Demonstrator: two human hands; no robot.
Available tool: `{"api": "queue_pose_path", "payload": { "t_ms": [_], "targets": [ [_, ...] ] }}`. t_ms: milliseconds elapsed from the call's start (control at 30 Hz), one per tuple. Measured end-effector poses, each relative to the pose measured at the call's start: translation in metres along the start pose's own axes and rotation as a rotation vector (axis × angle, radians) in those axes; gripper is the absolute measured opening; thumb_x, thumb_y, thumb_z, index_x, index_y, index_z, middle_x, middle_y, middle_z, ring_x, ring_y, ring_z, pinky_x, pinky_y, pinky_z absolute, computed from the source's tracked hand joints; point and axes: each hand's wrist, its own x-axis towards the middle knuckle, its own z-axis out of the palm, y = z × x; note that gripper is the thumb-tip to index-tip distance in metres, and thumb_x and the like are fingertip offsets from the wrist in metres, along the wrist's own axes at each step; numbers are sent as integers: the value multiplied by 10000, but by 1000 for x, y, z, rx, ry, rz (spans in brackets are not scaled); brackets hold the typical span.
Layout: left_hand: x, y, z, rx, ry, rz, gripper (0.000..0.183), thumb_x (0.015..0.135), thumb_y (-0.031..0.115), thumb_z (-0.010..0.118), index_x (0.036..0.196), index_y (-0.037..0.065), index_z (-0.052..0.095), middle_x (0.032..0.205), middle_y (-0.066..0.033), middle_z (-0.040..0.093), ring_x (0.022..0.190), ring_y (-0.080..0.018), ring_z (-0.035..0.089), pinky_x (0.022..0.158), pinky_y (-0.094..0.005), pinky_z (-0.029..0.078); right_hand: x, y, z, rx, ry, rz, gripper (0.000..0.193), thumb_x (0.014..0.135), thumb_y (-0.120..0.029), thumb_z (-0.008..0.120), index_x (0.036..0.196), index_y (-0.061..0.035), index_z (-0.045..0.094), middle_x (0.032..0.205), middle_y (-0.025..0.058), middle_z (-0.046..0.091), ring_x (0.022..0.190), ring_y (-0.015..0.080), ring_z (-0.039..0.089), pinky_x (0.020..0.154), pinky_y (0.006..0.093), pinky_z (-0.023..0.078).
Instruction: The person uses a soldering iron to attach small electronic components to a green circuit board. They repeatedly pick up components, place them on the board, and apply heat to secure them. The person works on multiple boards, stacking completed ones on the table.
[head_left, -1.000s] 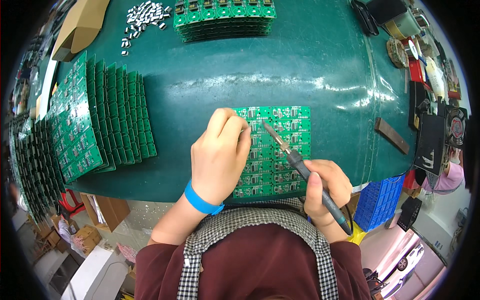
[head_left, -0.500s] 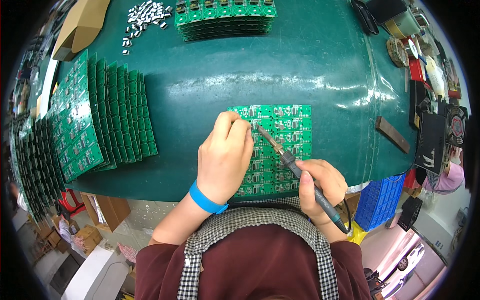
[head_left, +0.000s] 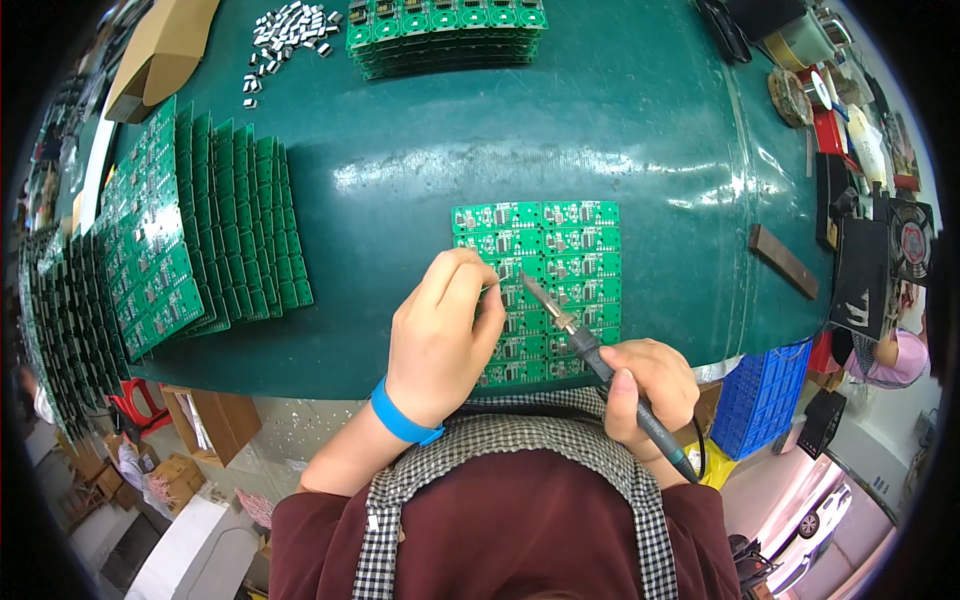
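A green circuit board panel point(head_left: 582, 240), divided into two columns of small boards, lies flat near the table's front edge. My right hand point(head_left: 655, 388) grips a soldering iron point(head_left: 583, 343) by its dark handle, the tip slanting up and left to the panel's left column. Whether the tip touches a joint is too small to tell. My left hand point(head_left: 436, 335), with a blue band at the wrist, hovers over the panel's left edge. Its thumb and fingers are pinched together close to the tip, and what they hold is hidden.
Stacked green panels point(head_left: 215, 225) lean at the left. Another panel stack point(head_left: 445, 40) stands at the far side, beside a pile of small white-and-dark parts point(head_left: 290, 35) and a cardboard box point(head_left: 165, 55). A dark bar point(head_left: 783, 261) lies at the right, near a small fan point(head_left: 911, 242).
Both hands and the soldering iron have shifted slightly toward me along the panel's left column, uncovering more of its upper rows. The panel appears slightly higher in view.
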Motion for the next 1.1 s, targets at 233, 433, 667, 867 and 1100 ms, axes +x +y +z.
{"api": "queue_pose_path", "payload": {
  "t_ms": [233,433,667,867,1100],
  "targets": [
    [-3,-6,10,43,53,57,150,788,-41,667,906,21,599,952,-108,607,775,-280,642,633,-349,522,-2,1,7,-34,-11,27,116,768,-30,654,875,14,666,712,112,674,547,228,647,502,309,513],
    [-4,-4,10,78,30,55,142,790,-38,675,907,28,630,963,-96,598,749,-266,637,618,-345,511,-3,-1,7,-41,-17,29,113,765,-28,654,872,9,668,713,112,675,552,231,651,515,311,524],
    [-10,-3,8,186,-2,97,149,770,-36,702,885,35,639,931,-77,594,672,-225,598,554,-325,475,-10,-3,2,-34,-22,25,112,762,-38,653,859,13,669,719,118,680,588,240,674,544,321,546],
    [-6,-2,3,23,57,51,161,758,-55,697,854,25,596,865,-92,607,682,-246,605,565,-329,479,-10,-3,-4,-15,34,85,99,788,-57,631,847,17,663,714,122,678,586,245,671,560,340,550],
    [-5,-2,0,28,45,46,169,759,-72,684,867,24,596,880,-100,616,709,-257,619,604,-336,499,2,-1,1,-21,41,70,87,785,-44,647,850,11,665,720,121,678,575,239,659,532,330,534]
  ]
}}
